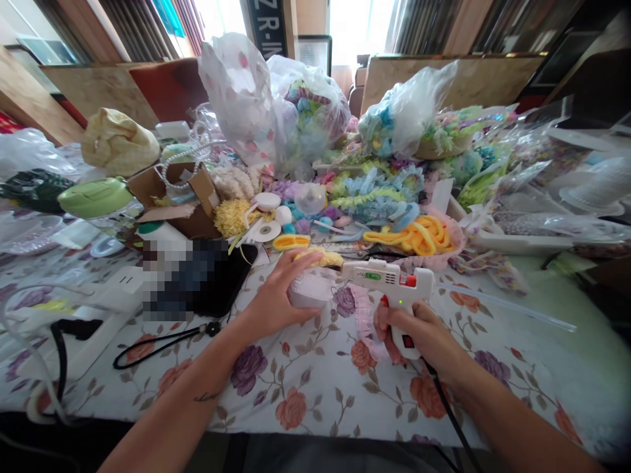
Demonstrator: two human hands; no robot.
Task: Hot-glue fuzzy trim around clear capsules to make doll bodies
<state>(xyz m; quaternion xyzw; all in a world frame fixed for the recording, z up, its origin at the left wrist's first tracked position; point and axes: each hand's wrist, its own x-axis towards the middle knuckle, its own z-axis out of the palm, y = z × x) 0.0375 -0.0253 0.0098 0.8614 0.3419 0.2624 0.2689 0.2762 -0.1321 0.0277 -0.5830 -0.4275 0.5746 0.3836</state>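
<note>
My right hand (407, 328) grips a white hot glue gun (389, 279) with red parts, a small green light and a clear glue stick (513, 307) out of its back. Its nozzle points left, at the upper edge of a small whitish, textured round piece (310, 289) with fuzzy yellow trim (320, 258) on top. My left hand (276, 292) is wrapped round that piece from the left side, just above the table. A pink ruffled ribbon (365, 322) hangs down beside the piece and lies partly behind my right hand.
Behind my hands lie yellow fuzzy cord (419, 235), ribbon spools (267, 230) and heaps of pastel trim (374, 194). A black phone (236, 279), an open cardboard box (190, 203) and a white power strip (83, 328) are on the left. The flowered tablecloth (315, 374) spreads in front.
</note>
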